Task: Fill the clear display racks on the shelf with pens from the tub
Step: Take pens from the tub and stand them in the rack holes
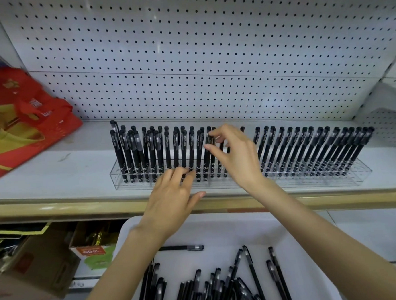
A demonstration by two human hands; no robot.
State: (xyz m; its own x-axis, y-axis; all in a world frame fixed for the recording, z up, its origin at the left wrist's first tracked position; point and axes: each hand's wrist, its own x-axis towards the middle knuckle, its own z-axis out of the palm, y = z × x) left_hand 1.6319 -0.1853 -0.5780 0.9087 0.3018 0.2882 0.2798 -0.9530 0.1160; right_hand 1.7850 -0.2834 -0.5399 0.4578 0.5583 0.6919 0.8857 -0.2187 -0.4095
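Observation:
Two clear display racks stand side by side on the white shelf [55, 177]: the left rack [119, 181] and the right rack [360, 174], both holding several upright black pens [285, 146]. My right hand [234, 154] pinches the cap of one upright pen [210, 141] near the middle of the row. My left hand [172, 195] rests its fingertips on the front of the left rack, fingers nearly straight. Below, a white tub [220, 227] holds several loose black pens [214, 288].
A red and yellow bag [21, 123] lies on the shelf's left end. White pegboard [210, 56] backs the shelf. Cardboard boxes [37, 264] sit on the lower level at left. One single pen [182, 248] lies apart in the tub.

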